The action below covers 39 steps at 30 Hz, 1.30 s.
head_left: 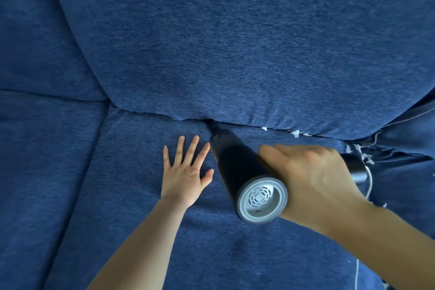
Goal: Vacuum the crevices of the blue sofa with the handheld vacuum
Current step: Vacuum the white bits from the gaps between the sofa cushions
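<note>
Vacuum (237, 172): black cylinder, lying at a slant over the seat cushion (146, 231), grey vented end cap (262, 200) toward the camera. Narrow nozzle (215, 128) pushed into the crevice (164, 116) where seat cushion meets back cushion (235, 42), roughly mid-length of that seam. Nozzle tip hidden in the fold.

Right hand (313, 179): wrapped over the vacuum body from the right, thumb (270, 152) laid along the top of the barrel, fingers curled under and out of sight. Firm grasp on the vacuum. Black handle end (355, 167) sticking out past the hand on the right side, thin white cord (369, 181) hanging from it.

Left hand (186, 172): flat on the seat cushion, palm down, fingers straight and spread, holding nothing. Just left of the vacuum barrel; index fingertip almost at the barrel, contact not certain. Fingertips pointing toward the crevice, stopping short of it.

White scraps (295, 133): small torn bits lodged along the crevice to the right of the nozzle, more (362, 153) clustered near the right end of the seam where the fabric bunches into folds. A few specks farther down the right edge of the seat.

Sofa (47, 148): dark blue woven fabric filling the whole view. Second seat cushion at left, split from the first by a slanting seam; second back cushion (35, 30) above it at upper left. Both forearms bare, entering from the bottom edge.
</note>
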Available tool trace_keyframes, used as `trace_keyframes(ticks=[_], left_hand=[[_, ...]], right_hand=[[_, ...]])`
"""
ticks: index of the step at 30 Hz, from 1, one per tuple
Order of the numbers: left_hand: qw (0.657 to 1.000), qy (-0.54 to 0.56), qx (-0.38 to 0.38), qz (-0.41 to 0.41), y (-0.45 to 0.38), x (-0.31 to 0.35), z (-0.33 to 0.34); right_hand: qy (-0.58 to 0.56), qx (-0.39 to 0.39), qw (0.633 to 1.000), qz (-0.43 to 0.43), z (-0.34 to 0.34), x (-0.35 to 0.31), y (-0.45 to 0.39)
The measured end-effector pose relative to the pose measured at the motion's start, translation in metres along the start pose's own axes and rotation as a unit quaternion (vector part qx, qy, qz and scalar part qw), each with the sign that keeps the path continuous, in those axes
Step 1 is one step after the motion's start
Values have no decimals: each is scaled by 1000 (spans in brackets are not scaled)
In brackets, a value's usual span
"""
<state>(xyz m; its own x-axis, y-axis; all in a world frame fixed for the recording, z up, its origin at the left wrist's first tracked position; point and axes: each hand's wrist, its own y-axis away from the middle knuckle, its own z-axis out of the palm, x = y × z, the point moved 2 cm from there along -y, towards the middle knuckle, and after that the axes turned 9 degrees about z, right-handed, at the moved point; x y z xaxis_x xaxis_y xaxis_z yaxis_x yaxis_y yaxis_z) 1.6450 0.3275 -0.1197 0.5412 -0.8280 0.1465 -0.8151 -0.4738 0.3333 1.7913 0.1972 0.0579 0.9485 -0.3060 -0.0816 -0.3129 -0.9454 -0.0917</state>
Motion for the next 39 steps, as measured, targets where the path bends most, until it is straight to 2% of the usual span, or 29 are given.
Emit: trace_keyframes(ticks=[3, 7, 11, 13, 17, 20, 30, 34, 39], left_hand=[[1000, 10, 26, -4, 1, -5, 11], [1000, 5, -7, -12, 1, -11, 25], [999, 14, 39, -2, 3, -4, 16], [999, 12, 33, -3, 5, 0, 10], [999, -8, 41, -12, 2, -7, 20], [1000, -11, 20, -22, 0, -13, 33], [997, 18, 61, -52, -11, 10, 25], [998, -13, 47, -32, -12, 42, 29], [997, -58, 30, -38, -9, 38, 46]], right_hand=[[-14, 3, 1000, -4, -13, 2, 7], [-16, -16, 1000, -2, -18, 9, 7], [1, -24, 1000, 17, -6, 9, -4], [5, -28, 999, 17, 2, 8, -5], [-6, -17, 1000, 24, -4, 17, 12], [-7, -10, 999, 39, -13, 36, 26], [-3, 21, 997, 70, -1, 57, 49], [-21, 32, 998, 57, -2, 57, 45], [-34, 29, 998, 54, -5, 63, 43]])
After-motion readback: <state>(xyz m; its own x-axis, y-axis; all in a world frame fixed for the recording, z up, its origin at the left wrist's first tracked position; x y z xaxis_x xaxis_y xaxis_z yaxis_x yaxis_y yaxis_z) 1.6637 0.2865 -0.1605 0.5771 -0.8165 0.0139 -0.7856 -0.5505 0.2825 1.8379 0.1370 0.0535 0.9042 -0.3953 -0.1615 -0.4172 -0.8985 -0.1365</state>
